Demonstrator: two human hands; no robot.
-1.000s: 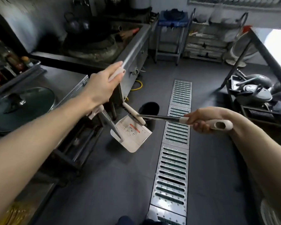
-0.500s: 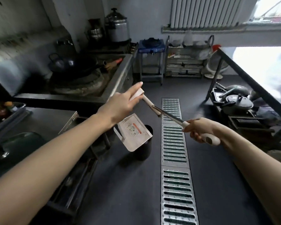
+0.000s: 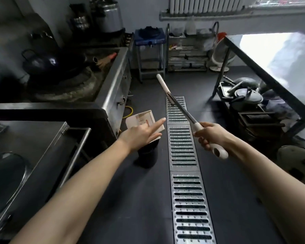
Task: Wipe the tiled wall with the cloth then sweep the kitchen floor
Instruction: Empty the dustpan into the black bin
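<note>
Dark grey kitchen floor (image 3: 123, 199) is filling the view, with a steel drain grate (image 3: 185, 155) running down the middle, a wok station on the left and a steel tabletop (image 3: 264, 71) at right. Right hand (image 3: 209, 136) is curling round the white grip of a long-handled tool (image 3: 180, 110), holding it raised so its shaft is angling up and away above the grate. Left hand (image 3: 141, 134) is reaching forward with fingers straight and spread, holding nothing, in front of a white dustpan (image 3: 143, 118) standing in a black bucket (image 3: 148, 152) beside the grate. No cloth is showing. Sweeping is probably beginning. To do it well, the free hand could be joining the shaft lower down, and the working end, whichever it is, could be coming down to the floor for short strokes along the grate rather than across its slots.
</note>
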